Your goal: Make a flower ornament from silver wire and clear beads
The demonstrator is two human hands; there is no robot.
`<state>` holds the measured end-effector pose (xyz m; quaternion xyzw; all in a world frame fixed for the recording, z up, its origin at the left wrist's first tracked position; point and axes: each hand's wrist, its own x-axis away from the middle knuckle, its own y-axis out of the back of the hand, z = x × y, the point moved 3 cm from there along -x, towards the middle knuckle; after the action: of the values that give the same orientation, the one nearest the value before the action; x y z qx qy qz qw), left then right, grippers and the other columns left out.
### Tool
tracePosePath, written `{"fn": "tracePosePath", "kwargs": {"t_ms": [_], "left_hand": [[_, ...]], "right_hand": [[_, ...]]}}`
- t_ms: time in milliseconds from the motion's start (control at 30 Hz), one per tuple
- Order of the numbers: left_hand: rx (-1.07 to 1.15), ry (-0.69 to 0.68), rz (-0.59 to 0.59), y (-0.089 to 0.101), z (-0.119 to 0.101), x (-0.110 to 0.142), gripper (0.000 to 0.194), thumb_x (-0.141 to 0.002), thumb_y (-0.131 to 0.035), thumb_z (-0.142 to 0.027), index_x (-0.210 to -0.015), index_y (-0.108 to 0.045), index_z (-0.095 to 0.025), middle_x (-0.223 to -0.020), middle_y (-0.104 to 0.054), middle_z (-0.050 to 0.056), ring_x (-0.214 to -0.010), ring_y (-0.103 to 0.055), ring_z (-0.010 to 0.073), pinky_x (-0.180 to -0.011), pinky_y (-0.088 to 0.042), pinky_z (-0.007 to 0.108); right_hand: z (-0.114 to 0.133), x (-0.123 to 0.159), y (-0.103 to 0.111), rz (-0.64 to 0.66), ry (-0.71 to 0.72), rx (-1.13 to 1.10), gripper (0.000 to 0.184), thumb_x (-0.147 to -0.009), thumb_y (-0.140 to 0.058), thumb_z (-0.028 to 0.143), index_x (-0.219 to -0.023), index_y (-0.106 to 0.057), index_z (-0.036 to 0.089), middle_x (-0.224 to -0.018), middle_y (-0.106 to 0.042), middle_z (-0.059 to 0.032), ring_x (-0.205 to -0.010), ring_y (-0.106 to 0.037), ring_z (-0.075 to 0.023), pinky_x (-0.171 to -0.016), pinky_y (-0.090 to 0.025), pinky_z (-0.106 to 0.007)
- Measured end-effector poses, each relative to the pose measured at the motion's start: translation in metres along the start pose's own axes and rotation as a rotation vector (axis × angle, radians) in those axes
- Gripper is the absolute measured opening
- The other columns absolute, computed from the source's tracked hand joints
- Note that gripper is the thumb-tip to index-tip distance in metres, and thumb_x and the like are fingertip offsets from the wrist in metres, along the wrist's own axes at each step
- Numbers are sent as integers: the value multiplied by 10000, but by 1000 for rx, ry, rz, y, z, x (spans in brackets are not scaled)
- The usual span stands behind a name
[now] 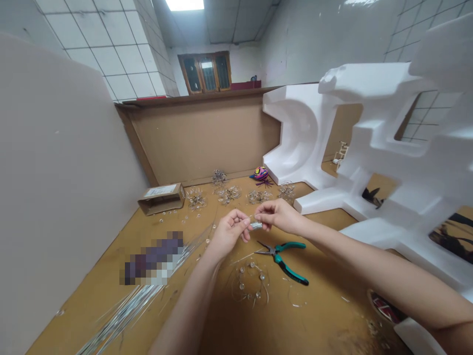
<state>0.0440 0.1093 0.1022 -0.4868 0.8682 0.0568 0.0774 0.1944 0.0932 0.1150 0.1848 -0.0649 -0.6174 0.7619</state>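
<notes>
My left hand (pixel 232 230) and my right hand (pixel 276 215) meet above the middle of the table. Their fingers pinch a short silvery wire piece (pixel 255 225) from either side; its exact shape is partly hidden. Just below them lie pliers (pixel 275 251) with teal and black handles, jaws parted and pointing left. Nearer to me is a ring of thin wire with clear beads (pixel 241 286). A long bundle of thin silvery wires (pixel 136 298) stretches diagonally along the left, beside a blurred-out patch.
Several wire-and-bead clusters (pixel 229 195) sit toward the back, near a colourful patterned object (pixel 260 173). An open cardboard box (pixel 161 198) stands back left, with loose clear beads before it. White foam packing (pixel 295 128) rises on the right; cardboard (pixel 207 138) walls the back.
</notes>
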Motion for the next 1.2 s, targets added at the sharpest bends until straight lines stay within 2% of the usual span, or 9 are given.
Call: {"fn": "tracePosePath", "kwargs": {"t_ms": [333, 500, 633, 733, 867, 1000, 1067, 1133, 1200], "left_hand": [[87, 15, -9, 9, 7, 0, 194, -724, -603, -308, -776, -518, -141, -691, -615, 9, -476, -528, 66, -435, -421, 173], [76, 46, 14, 7, 7, 0, 241, -725, -604, -345, -855, -552, -149, -618, -566, -23, -437, -487, 55, -426, -390, 169], [-16, 36, -86, 5, 6, 1, 240, -698, -626, -364, -797, -596, -148, -501, -488, -59, -376, -367, 32, -378, -271, 153], [-59, 22, -149, 3, 5, 1, 216, -662, -656, -348, -725, -612, -146, -521, -516, -45, -436, -400, 49, -434, -301, 168], [-112, -3, -133, -1, 3, 2, 208, -641, -670, -340, -697, -626, -145, -643, -594, -8, -588, -493, 92, -570, -373, 198], [-104, 92, -152, 1, 6, 2, 243, -657, -650, -380, -702, -611, -145, -538, -500, -47, -457, -377, 54, -456, -286, 179], [-77, 122, -146, 3, 7, 2, 264, -666, -640, -397, -723, -609, -142, -485, -427, -69, -409, -290, 37, -414, -215, 176], [-45, 138, -124, 3, 9, 1, 279, -667, -638, -408, -734, -606, -139, -465, -381, -80, -393, -241, 29, -398, -165, 177], [-24, 149, -109, 2, 10, 1, 287, -661, -643, -414, -727, -599, -138, -461, -362, -83, -387, -223, 26, -391, -137, 179]], "right_hand": [[4, -1, 5, 84, -54, -38, 226, -668, -640, 348, -745, -638, 135, -542, -590, 9, -498, -537, -88, -428, -413, -193], [4, 0, 1, 110, -64, -71, 303, -655, -647, 411, -767, -645, 130, -583, -600, 4, -514, -541, -88, -434, -411, -196], [3, 1, -3, 132, -77, -80, 323, -654, -641, 441, -745, -634, 132, -593, -594, 3, -505, -535, -86, -441, -413, -205], [2, 1, -6, 150, -94, -78, 317, -657, -635, 446, -728, -621, 137, -600, -589, 0, -516, -538, -93, -462, -427, -219], [-3, 9, -2, 192, -86, 164, 344, -749, -514, 467, -805, -616, 143, -651, -613, -23, -567, -558, -117, -543, -452, -257], [-18, 37, 9, 167, -68, 430, 372, -679, -583, 465, -879, -632, 154, -823, -636, -84, -761, -571, -212, -694, -424, -337], [-32, 56, 11, 162, -26, 836, 508, -622, -608, 498, -1006, -603, 165, -949, -613, -124, -892, -540, -281, -761, -396, -394], [-48, 73, 7, 221, -20, 1026, 716, -551, -641, 526, -1147, -524, 148, -1078, -564, -163, -1008, -482, -324, -825, -366, -417], [-61, 84, 2, 232, -23, 1129, 758, -548, -634, 490, -1203, -470, 146, -1146, -517, -176, -1037, -456, -337, -833, -353, -421]]}}
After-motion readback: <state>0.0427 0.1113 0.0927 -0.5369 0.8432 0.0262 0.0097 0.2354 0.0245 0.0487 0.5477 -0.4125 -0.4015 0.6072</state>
